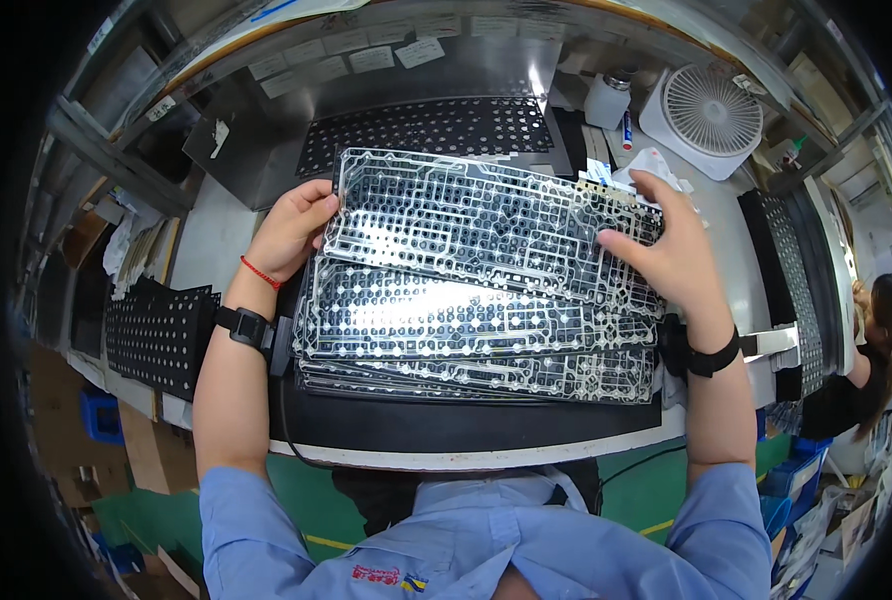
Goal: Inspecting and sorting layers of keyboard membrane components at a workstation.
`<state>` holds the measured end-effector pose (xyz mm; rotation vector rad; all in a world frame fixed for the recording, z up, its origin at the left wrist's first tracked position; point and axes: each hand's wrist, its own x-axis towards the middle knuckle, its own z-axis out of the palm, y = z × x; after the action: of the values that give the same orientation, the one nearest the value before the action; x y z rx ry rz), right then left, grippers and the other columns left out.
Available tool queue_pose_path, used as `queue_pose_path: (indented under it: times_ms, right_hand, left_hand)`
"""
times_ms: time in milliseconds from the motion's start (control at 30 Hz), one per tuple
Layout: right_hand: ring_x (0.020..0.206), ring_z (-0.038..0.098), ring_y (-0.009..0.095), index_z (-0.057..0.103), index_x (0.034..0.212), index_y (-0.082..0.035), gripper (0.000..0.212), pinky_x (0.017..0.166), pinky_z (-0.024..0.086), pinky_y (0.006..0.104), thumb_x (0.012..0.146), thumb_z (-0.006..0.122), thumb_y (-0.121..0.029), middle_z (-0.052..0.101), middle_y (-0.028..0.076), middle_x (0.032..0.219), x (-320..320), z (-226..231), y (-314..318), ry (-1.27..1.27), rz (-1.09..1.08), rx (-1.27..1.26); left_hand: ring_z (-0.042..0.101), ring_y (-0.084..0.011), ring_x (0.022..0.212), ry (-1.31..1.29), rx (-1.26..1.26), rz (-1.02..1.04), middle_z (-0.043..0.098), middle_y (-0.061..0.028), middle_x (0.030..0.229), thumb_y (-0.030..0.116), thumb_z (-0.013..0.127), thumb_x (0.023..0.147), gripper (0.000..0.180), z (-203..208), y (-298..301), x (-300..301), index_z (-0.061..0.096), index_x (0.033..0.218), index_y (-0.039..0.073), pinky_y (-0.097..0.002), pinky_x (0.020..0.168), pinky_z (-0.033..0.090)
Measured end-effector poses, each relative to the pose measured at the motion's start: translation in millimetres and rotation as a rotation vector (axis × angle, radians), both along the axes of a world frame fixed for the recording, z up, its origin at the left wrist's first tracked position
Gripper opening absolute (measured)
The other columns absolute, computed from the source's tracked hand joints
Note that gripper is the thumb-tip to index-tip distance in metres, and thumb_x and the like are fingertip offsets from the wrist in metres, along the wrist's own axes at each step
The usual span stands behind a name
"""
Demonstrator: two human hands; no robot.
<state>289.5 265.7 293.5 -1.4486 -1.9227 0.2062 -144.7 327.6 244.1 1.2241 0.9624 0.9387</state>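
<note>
Sheet (466,215) overlaps the stack (436,330)'s far part, long axis running left to right, right end slanting toward the stack's near edge. Left hand (291,232) pinches its left end; right hand (678,245), thumb and forefinger spread, spans its right end, contact unclear.
</note>
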Motion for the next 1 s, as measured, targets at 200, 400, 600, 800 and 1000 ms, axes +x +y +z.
queue_pose_path:
  times_ms: [200, 400, 600, 800, 1000]
  right_hand:
    - [0.101, 0.059, 0.033, 0.055, 0.126, -0.005, 0.078, 0.088, 0.044, 0.0421, 0.063, 0.084, -0.039, 0.063, 0.020, 0.105, -1, -2, 7, -0.063, -0.023, -0.040]
    - [0.096, 0.061, 0.031, 0.056, 0.123, -0.006, 0.072, 0.086, 0.045, 0.0396, 0.064, 0.084, -0.038, 0.064, 0.017, 0.101, -5, -1, 11, -0.023, -0.054, -0.005]
    - [0.081, 0.063, 0.019, 0.057, 0.119, -0.004, 0.047, 0.076, 0.046, 0.0307, 0.077, 0.074, -0.020, 0.066, 0.010, 0.085, 7, -16, 25, 0.171, -0.042, -0.032]
    - [0.076, 0.061, 0.010, 0.056, 0.117, -0.002, 0.029, 0.073, 0.045, 0.0231, 0.088, 0.058, -0.004, 0.068, 0.007, 0.082, 21, -24, 32, 0.491, -0.051, -0.059]
    - [0.083, 0.060, 0.011, 0.051, 0.121, 0.002, 0.032, 0.080, 0.047, 0.0236, 0.090, 0.059, -0.001, 0.068, 0.011, 0.095, 49, 15, 22, 0.981, 0.005, 0.152]
  left_hand:
    - [0.045, 0.0002, 0.059, -0.012, 0.033, -0.025, 0.061, 0.0034, 0.087, 0.015, 0.056, 0.097, 0.019, 2, -1, 3, 0.060, 0.110, 0.002, -0.0143, 0.052, 0.037]
    - [0.045, 0.0011, 0.060, -0.005, 0.037, -0.029, 0.061, 0.0041, 0.089, 0.016, 0.056, 0.097, 0.020, 1, 0, 1, 0.060, 0.111, 0.003, -0.0131, 0.051, 0.036]
    - [0.045, 0.0014, 0.061, 0.035, 0.034, 0.000, 0.061, 0.0046, 0.089, 0.016, 0.056, 0.097, 0.020, 2, -2, 3, 0.061, 0.111, 0.004, -0.0130, 0.050, 0.035]
    - [0.044, 0.0008, 0.061, 0.047, 0.020, 0.017, 0.061, 0.0049, 0.088, 0.016, 0.055, 0.097, 0.020, 3, -1, 2, 0.061, 0.111, 0.004, -0.0138, 0.051, 0.036]
    - [0.043, -0.0005, 0.060, 0.051, -0.019, 0.063, 0.059, 0.0047, 0.085, 0.017, 0.054, 0.097, 0.020, 4, -1, 1, 0.060, 0.112, 0.003, -0.0147, 0.053, 0.036]
